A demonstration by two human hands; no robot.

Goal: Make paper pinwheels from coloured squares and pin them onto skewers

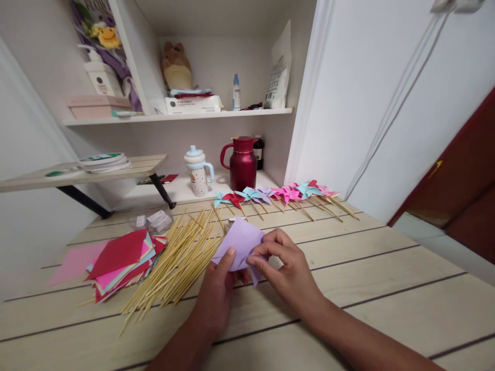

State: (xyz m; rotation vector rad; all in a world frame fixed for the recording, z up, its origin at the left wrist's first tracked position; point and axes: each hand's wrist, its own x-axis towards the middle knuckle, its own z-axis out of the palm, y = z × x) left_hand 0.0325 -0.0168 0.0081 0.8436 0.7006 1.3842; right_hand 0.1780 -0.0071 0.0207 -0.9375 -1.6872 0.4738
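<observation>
Head view, lilac paper (pixel 242 242) corner-up, left hand (pixel 218 288), right hand (pixel 284 268) pinching

Red jug (pixel 243 163), spouted cup (pixel 198 172) (just beside it), plush toy (pixel 177 66)

Both my forearms come in bare, no sleeves in view. Left hand (pixel 219 288) and right hand (pixel 288 273) ungloved, no rings or watch that I can see; nails short, unpainted.

Purple paper (pixel 242 242) between both hands
</observation>
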